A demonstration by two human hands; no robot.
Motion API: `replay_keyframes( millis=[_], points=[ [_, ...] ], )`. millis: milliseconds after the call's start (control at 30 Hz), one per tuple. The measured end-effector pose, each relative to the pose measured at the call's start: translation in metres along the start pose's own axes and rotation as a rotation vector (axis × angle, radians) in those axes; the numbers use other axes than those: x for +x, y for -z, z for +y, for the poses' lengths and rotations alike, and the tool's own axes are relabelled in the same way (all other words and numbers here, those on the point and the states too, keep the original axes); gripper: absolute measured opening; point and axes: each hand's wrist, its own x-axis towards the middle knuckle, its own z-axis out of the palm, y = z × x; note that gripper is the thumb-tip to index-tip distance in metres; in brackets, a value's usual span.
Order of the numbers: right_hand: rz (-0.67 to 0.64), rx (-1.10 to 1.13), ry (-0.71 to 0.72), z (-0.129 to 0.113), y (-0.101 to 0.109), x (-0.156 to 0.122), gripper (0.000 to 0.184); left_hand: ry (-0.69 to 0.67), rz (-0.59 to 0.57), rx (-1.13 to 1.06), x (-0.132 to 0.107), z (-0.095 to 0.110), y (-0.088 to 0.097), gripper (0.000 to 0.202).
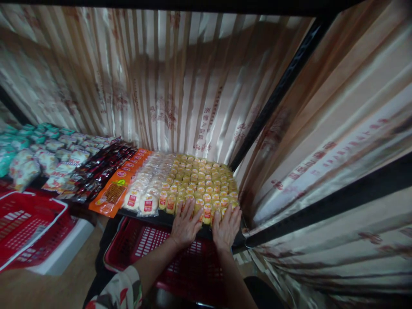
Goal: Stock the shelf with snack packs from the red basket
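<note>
My left hand (186, 224) and my right hand (227, 226) lie side by side, fingers spread flat, on the front row of small yellow packaged snacks (201, 180) laid out in rows on a low dark shelf (164, 219). Both hands press on the packets at the shelf's front edge and hold nothing. To the left of the yellow packets lie white round packaged cakes (149, 189) with red labels.
Orange packets (116, 189), dark packets (99, 169) and teal and white bags (41, 150) fill the shelf leftward. A red basket (193, 262) sits below my hands, and red baskets (28, 227) stand at the left. Striped satin curtains (167, 77) hang behind and to the right, with black shelf posts (277, 94).
</note>
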Motion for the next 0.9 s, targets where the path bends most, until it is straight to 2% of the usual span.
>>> replay_keyframes(
  millis=[200,467,767,900],
  points=[
    [0.033,-0.020,0.013,0.002,-0.003,0.000,0.068,0.071,-0.014,0.001,0.010,-0.004,0.003,0.058],
    [0.026,-0.034,0.045,0.000,-0.004,0.001,0.069,0.063,-0.050,-0.001,0.013,-0.006,0.001,0.056],
    [0.070,-0.001,0.033,0.003,-0.001,0.002,0.076,0.034,0.001,-0.003,0.010,-0.007,0.004,0.055],
    [0.070,-0.003,0.033,0.004,-0.001,0.001,0.073,0.039,0.012,-0.010,0.010,-0.011,0.010,0.058]
  ],
)
